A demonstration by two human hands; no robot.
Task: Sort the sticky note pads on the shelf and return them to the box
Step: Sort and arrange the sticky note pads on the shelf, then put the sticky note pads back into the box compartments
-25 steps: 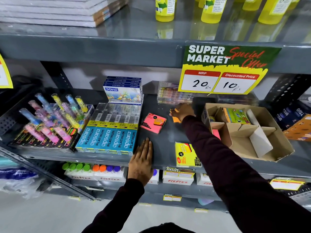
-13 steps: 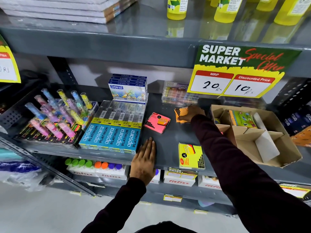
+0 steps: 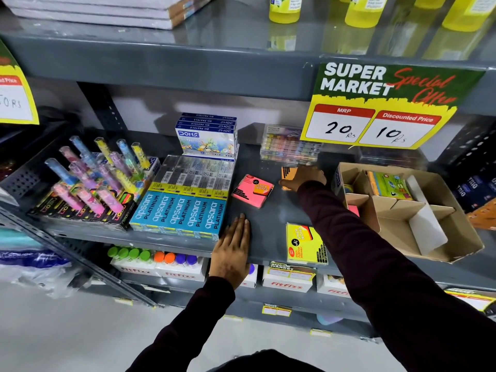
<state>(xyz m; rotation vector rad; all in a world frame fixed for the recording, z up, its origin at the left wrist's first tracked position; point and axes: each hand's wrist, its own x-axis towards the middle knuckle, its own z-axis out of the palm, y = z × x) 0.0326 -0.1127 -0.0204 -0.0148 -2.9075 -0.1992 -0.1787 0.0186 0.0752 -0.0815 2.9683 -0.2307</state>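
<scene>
An orange sticky note pad [image 3: 287, 173] is at the back of the grey shelf [image 3: 271, 218], and my right hand [image 3: 306, 177] is closed over it. A pink pad [image 3: 252, 190] lies flat in the middle of the shelf. A yellow pad [image 3: 306, 244] rests near the front edge. My left hand [image 3: 233, 251] lies flat and empty on the shelf's front edge, fingers together. The divided cardboard box [image 3: 429, 237] stands at the right, with a green pad [image 3: 389, 185] in a back compartment and a pink pad [image 3: 353, 210] partly hidden by my sleeve.
Blue Apsara pencil boxes [image 3: 179, 213] and Doms pastel boxes [image 3: 208, 135] fill the left of the shelf, beside a highlighter display [image 3: 91, 183]. A clear case of crayons [image 3: 288, 147] sits behind my right hand. A price sign [image 3: 381, 106] hangs above the box.
My right hand has closed on the orange pad and drawn it slightly toward the box. The left hand stays put on the shelf edge. The camera has shifted a little.
</scene>
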